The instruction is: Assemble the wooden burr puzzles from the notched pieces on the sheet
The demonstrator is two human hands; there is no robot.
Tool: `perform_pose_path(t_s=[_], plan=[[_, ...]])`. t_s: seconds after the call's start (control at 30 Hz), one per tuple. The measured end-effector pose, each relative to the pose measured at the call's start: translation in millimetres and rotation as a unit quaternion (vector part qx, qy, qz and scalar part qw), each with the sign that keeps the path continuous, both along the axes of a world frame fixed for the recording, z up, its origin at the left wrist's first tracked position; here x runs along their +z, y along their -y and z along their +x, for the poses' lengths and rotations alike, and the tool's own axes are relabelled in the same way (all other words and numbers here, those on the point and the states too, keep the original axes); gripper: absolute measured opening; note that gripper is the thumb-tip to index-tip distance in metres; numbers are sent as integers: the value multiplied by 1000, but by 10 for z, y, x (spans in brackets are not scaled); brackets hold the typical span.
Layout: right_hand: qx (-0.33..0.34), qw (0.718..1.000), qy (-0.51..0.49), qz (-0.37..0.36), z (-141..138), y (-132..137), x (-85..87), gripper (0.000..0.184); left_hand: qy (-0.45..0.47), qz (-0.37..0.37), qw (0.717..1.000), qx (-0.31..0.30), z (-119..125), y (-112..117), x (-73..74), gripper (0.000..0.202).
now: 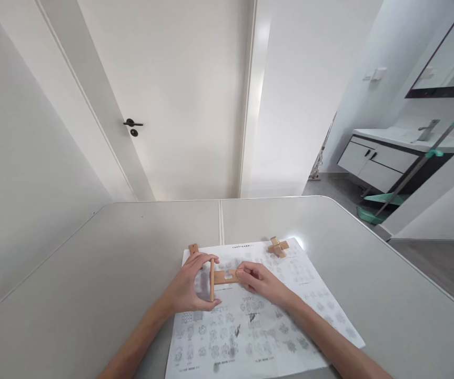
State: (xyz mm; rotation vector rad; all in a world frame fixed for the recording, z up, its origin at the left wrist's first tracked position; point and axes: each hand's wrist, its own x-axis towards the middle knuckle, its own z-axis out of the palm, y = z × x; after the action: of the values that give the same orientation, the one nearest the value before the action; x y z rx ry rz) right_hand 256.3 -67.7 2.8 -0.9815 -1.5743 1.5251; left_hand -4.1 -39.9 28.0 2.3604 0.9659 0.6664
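My left hand (190,284) grips a thin wooden piece (212,280) seen edge-on, thumb at its near end and fingers at its far end. A flat notched wooden piece (222,277) stretches from it to the right, meeting it near its middle. The right end of that notched piece is pinched between the thumb and fingers of my right hand (256,277). Both hands are above a printed paper sheet (266,347). Another wooden piece (193,248) with a small hole lies beyond my left hand, partly hidden by it.
A cross-shaped wooden puzzle block (278,247) sits at the sheet's far right part. The light grey table (132,252) has a seam running away from me. Past it stand a white door (179,95) and, at right, a washbasin cabinet (384,158) with a green-handled mop or broom (427,152).
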Motion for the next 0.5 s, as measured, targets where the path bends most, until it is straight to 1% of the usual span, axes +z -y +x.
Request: perform_pose_path(t_s=[0.1, 0.2, 0.37, 0.5], plan=[[-5, 1000, -6, -6, -6, -5, -14, 45, 3, 20, 1000, 23, -5, -13, -39, 73], [-21, 1000, -15, -3, -16, -11, -25, 44, 8, 27, 999, 37, 3, -25, -70, 77], [-20, 999, -28, -13, -24, -11, -48, 44, 17, -6, 1000, 18, 3, -49, -53, 75], [-25, 999, -27, -19, -26, -11, -72, 44, 9, -4, 1000, 3, -34, -78, -44, 77]])
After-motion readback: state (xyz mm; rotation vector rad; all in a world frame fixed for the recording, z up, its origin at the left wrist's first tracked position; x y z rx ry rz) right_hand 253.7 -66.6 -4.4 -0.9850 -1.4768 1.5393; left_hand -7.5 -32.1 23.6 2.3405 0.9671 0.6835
